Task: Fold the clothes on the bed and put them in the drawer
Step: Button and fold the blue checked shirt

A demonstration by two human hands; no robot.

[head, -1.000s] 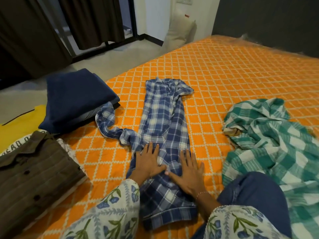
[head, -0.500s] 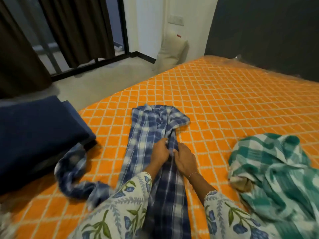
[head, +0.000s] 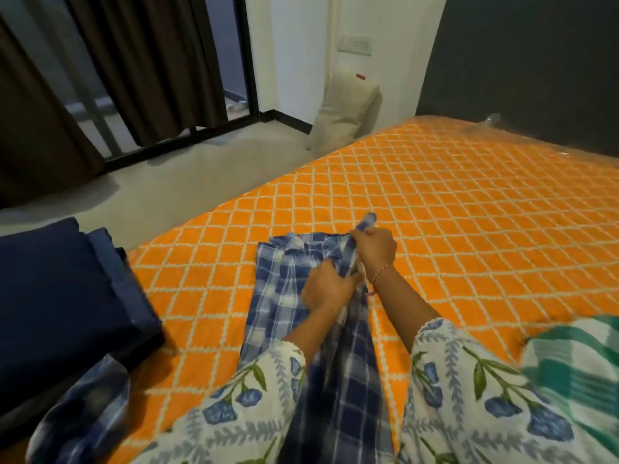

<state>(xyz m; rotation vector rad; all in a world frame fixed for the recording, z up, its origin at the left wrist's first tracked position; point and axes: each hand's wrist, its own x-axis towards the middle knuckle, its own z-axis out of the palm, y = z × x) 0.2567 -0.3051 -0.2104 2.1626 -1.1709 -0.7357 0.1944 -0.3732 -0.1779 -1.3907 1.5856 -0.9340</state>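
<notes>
Shirt (head: 271,306) lies mid-bed (head: 469,229); folded stack (head: 60,296) left of it, crumpled garment (head: 576,360) right, pillow (head: 348,115) beyond.

green checked cloth (head: 576,370) blurred, cut off right, blue plaid sleeve (head: 83,410) blurred

bed (head: 469,209) with an orange quilted cover, white diamond grid, fills the right and middle. pale grey floor (head: 174,182) along its left side. far left: dark brown curtains (head: 150,61) over a black-framed window or door. white wall (head: 298,45) at far centre with a switch plate (head: 355,45); a beige pillow (head: 348,115) leans upright at its base. dark grey wall (head: 536,61) behind the bed, far right. light dim and even.
</notes>
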